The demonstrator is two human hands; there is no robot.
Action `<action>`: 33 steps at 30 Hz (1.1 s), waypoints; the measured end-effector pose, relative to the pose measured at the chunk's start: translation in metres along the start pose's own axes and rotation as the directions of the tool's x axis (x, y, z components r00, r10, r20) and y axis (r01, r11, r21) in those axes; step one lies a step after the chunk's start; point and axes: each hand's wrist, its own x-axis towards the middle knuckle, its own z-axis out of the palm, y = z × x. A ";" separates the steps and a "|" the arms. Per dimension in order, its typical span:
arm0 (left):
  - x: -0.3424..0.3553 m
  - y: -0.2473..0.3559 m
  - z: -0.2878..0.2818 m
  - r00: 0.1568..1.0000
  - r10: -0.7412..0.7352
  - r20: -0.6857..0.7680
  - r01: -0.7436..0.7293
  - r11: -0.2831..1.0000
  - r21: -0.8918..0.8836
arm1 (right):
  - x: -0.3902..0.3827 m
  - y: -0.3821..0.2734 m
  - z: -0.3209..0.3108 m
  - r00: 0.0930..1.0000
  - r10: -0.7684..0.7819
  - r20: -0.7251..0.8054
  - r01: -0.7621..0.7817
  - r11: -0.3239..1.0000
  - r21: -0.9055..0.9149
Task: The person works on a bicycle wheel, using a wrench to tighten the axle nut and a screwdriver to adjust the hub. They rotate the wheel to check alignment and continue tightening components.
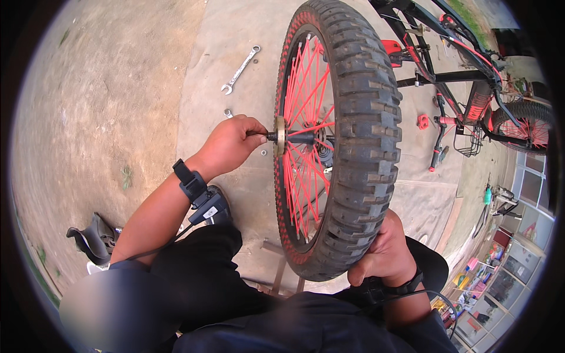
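A bicycle wheel [366, 141] with a knobby black tyre and red spokes stands upright before me, its tread turned partly toward me. My right hand [389, 250] grips the tyre at its lower right, thumb on the near side; some fingers are hidden behind it. On the wheel's left side, my left hand [232, 144] pinches the dark threaded end of the axle [271, 136] between thumb and fingers. A brass-coloured round part [281, 136] sits around the hub right beside those fingertips. Whether a nut is between the fingers, I cannot tell.
A combination wrench [241, 70] lies on the ground to the far left of the wheel; a second wrench [228, 113] is partly behind my left hand. A small nut [263, 153] lies near the hub. The bicycle frame [453, 76] is at the far right, a black saddle [94, 238] at left.
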 end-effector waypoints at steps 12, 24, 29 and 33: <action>-0.005 -0.027 0.003 0.995 0.074 -0.069 -0.085 0.980 -0.179 | 0.075 0.132 -0.041 0.866 0.198 -0.459 0.068 0.862 0.502; -0.008 -0.032 -0.003 1.000 0.005 0.018 0.003 0.902 -0.431 | 0.124 0.135 -0.028 0.927 0.201 -0.315 0.074 0.728 0.681; -0.011 -0.033 -0.001 0.995 -0.080 0.066 0.102 0.876 -0.471 | 0.129 0.136 -0.033 0.932 0.190 -0.307 0.085 0.711 0.698; -0.006 -0.070 -0.003 0.994 -0.034 0.100 0.072 0.913 -0.402 | 0.133 0.134 -0.025 0.940 0.145 -0.309 0.124 0.698 0.706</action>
